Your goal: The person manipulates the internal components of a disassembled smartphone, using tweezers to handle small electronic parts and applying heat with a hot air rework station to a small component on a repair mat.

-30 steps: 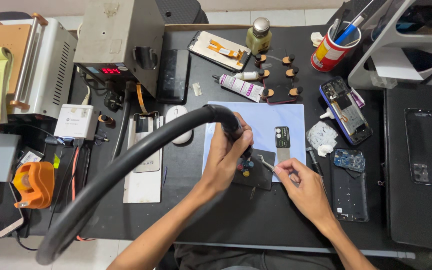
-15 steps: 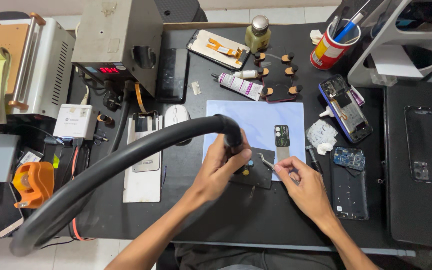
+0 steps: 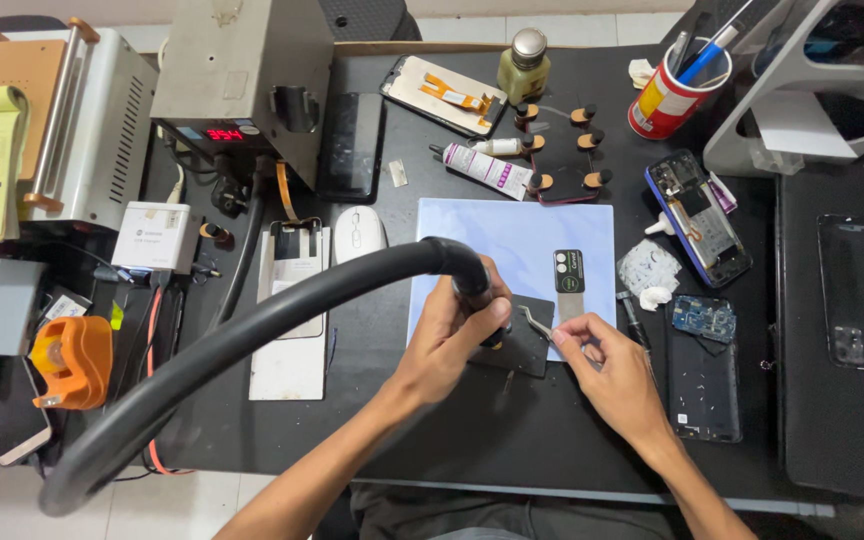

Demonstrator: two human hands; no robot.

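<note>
— Listing the bench, item one: what did the left hand (image 3: pixel 449 335) hold?

— Left hand: closed around the handle of a hot-air tool (image 3: pixel 479 292), nozzle end pointed down at a small dark part (image 3: pixel 524 345). Thick black hose (image 3: pixel 252 345) ran from the handle in an arc toward the near left edge of the table.

— Item two, the right hand (image 3: pixel 607 365)?

— Right hand: fingers pinched on metal tweezers (image 3: pixel 537 322), tips resting at the dark part's right edge, just beside the nozzle.

— Where did the part lie?

— Half on the pale blue mat (image 3: pixel 522 240), half on the black table (image 3: pixel 472 440), between the two hands. A flat metal pry card (image 3: pixel 569 283) with a black top lay on the mat, just to its right.

— Remaining stock?

— Grey rework station (image 3: pixel 242 85) with red digits lit, far left of centre. White mouse (image 3: pixel 359 233) beside the mat. Opened phone (image 3: pixel 697 215) with blue frame, right of the mat; small circuit board (image 3: pixel 703 318) near it. Red cup (image 3: pixel 664 100) of pens, far right. Glue tube (image 3: pixel 482 167) above the mat. Orange tape dispenser (image 3: pixel 70 360), left edge.
</note>
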